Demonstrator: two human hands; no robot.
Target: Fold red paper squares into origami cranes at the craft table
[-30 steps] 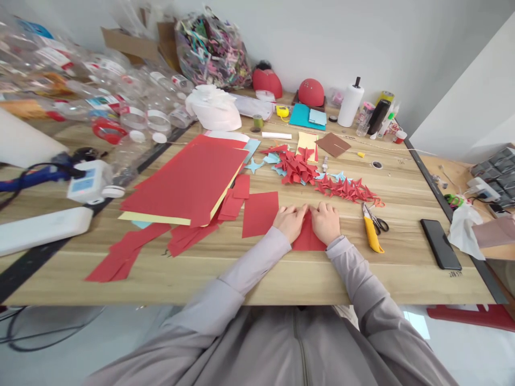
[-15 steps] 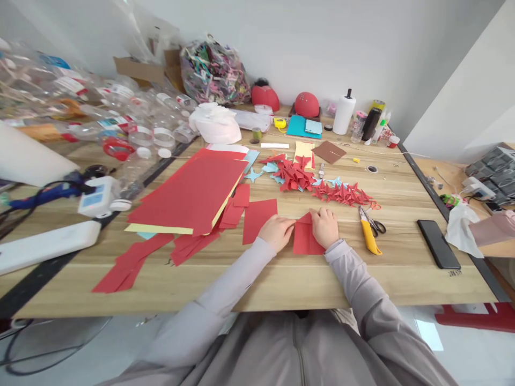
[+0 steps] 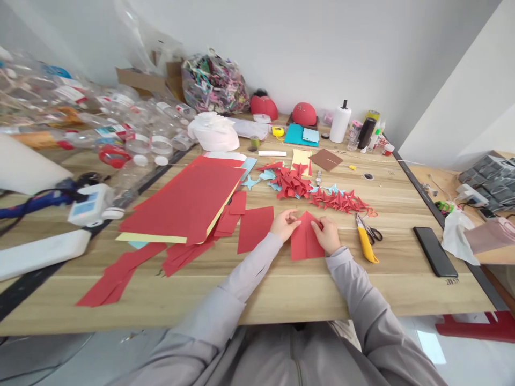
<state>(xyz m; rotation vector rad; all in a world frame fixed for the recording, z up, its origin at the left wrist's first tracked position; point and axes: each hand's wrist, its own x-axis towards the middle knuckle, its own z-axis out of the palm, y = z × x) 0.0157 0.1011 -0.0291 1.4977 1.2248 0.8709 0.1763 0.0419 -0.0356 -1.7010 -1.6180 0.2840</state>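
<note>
Between my hands a piece of red paper (image 3: 306, 244) lies near the table's front, with a crease down its middle and its top folded to a point. My left hand (image 3: 285, 224) grips its left edge with thumb and fingers. On the other side my right hand (image 3: 328, 235) pinches the right edge, its fingers partly behind the paper. A flat red sheet (image 3: 255, 229) lies left of my left hand. Just beyond the hands are a heap of red folded paper stars (image 3: 292, 182) and a row of red stars (image 3: 340, 201), with light blue ones among them.
Large red sheets (image 3: 189, 201) and red strips (image 3: 108, 276) lie to the left. Yellow-handled scissors (image 3: 365, 241) and a black phone (image 3: 434, 251) lie to the right. Plastic bottles (image 3: 139, 145) crowd the far left; a white bottle (image 3: 340, 123) stands at the back.
The paper's top now shows a symmetrical point, where before only one side was visibly slanted. My hands have shifted to its two side edges. The camera view has tilted slightly.
</note>
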